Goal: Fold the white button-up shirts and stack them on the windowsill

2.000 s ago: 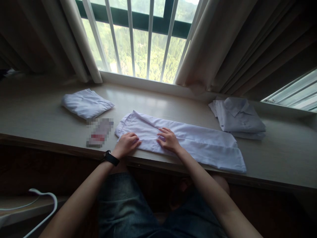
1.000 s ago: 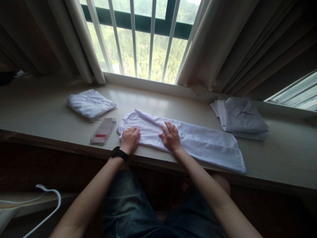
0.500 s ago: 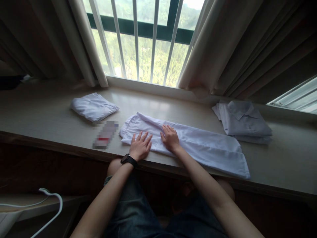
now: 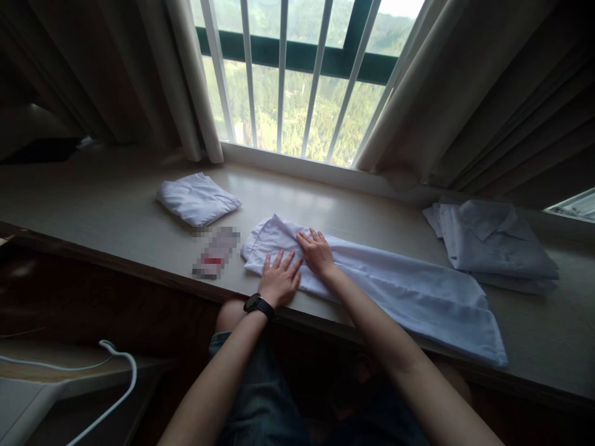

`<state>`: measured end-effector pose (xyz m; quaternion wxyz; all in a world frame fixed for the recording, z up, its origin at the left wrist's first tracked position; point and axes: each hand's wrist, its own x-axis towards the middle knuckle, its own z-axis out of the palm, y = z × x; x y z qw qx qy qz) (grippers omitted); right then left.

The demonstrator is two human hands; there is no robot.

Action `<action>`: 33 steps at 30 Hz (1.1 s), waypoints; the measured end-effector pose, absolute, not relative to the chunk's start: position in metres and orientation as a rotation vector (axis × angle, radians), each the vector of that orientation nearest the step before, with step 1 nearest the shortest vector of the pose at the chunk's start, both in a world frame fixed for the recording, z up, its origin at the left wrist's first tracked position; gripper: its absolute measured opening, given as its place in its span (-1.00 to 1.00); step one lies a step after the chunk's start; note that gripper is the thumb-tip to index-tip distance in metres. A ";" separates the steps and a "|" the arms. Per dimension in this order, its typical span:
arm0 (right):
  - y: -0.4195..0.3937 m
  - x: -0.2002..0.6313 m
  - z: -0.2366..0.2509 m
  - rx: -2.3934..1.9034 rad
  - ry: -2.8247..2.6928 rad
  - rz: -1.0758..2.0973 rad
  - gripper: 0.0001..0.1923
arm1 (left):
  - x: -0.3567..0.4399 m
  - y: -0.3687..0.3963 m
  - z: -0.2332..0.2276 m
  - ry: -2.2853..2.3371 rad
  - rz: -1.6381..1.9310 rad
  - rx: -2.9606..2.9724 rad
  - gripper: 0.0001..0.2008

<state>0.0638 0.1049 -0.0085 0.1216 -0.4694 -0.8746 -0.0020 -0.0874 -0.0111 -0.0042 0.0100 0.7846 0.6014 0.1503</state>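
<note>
The person's left hand [image 4: 280,282] lies palm down with its fingers spread and released on a long folded white garment [image 4: 418,288], which stretches from beneath both hands toward four o'clock on the tabletop [image 4: 307,192]. The right hand [image 4: 317,251], just beside it at one o'clock, also rests flat, its fingers extended, gripping nothing. A folded white bundle [image 4: 199,199] sits at ten o'clock, folded shirts [image 4: 499,241] at three, a hanger [image 4: 134,371] at eight.
</note>
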 end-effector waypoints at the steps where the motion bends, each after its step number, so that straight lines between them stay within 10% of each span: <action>1: 0.104 0.065 -0.010 -1.354 -2.589 0.033 -0.46 | -0.087 -0.011 -0.004 1.880 0.464 2.449 -0.51; 33: 0.018 0.167 -0.004 -1.718 -2.233 0.235 -0.39 | -0.078 0.000 -0.007 1.951 0.335 2.474 -0.41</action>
